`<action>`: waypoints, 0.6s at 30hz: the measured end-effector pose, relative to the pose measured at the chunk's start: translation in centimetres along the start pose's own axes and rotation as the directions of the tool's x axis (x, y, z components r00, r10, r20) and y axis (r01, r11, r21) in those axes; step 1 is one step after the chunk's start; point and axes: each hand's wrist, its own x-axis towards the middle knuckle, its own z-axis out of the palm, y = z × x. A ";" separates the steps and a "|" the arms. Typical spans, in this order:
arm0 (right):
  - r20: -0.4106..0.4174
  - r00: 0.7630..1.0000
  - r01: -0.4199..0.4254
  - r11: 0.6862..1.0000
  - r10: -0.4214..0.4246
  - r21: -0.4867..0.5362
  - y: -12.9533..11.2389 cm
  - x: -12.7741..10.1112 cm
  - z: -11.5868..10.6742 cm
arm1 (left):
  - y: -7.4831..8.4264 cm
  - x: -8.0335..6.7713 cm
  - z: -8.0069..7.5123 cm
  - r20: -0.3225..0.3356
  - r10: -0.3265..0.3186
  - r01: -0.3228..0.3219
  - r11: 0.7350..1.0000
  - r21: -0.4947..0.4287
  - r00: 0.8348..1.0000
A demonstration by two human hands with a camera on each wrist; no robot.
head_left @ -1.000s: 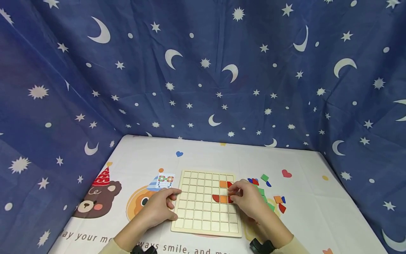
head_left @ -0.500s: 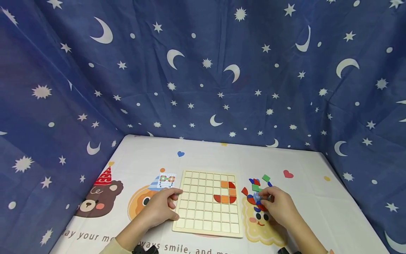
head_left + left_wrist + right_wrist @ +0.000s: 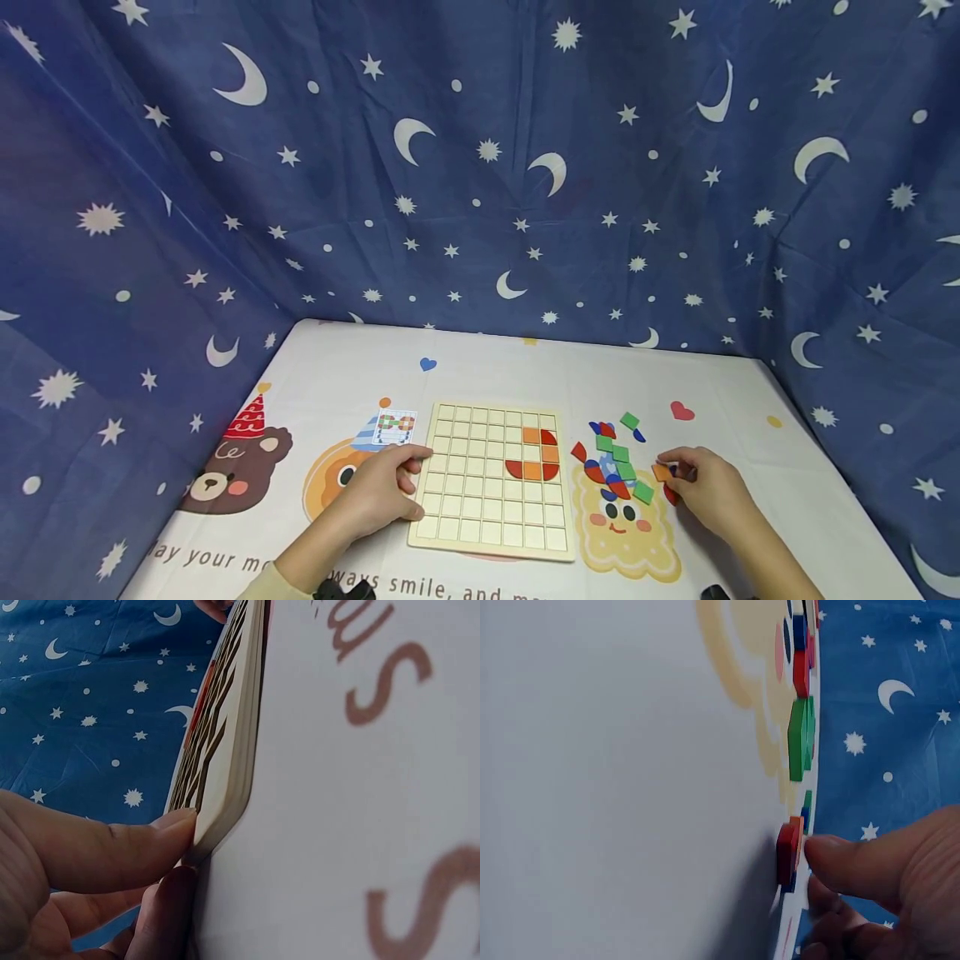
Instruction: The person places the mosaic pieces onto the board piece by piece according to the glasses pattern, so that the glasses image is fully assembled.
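A dark blue cloth [image 3: 480,183] printed with white moons and stars hangs all round, closing in the back and both sides. Below it lies a white table cover [image 3: 525,367] with cartoon pictures: a bear in a red party hat [image 3: 232,471], small hearts, a biscuit face, and brown lettering along the near edge.

In the middle of the cover sits a pale wooden grid board [image 3: 491,483], square cells in neat rows. Near its right edge a few cells are filled with orange and red tiles [image 3: 534,454] making a small hook shape. A small pattern card [image 3: 392,427] lies just beside the board's far left corner.

The left hand [image 3: 375,492] rests on the cover at the board's left edge, thumb and fingers lightly curled and pressed against the rim; the left wrist view shows the thumb touching the board's corner.

To the right of the board lies a loose cluster of green, red and blue pieces [image 3: 617,462]. Just beyond it, the right hand [image 3: 708,487] pinches an orange square piece [image 3: 662,472] with its fingertips [image 3: 832,855]; the piece lies on the cover, touching a red piece [image 3: 785,851].
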 end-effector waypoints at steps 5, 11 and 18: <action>0.054 0.998 -0.018 1.000 0.017 0.012 0.0 0.7 0.3 | 0.0 0.0 -0.1 0.006 -0.002 0.002 1.000 0.002 1.000; 0.061 0.998 -0.009 1.000 0.008 0.016 -0.5 0.8 0.5 | 0.0 0.0 -0.1 0.005 -0.003 0.003 1.000 0.004 1.000; 0.045 0.999 -0.006 1.000 0.006 0.010 -0.7 0.6 0.3 | 0.0 0.0 -0.1 0.008 -0.001 0.001 1.000 0.008 1.000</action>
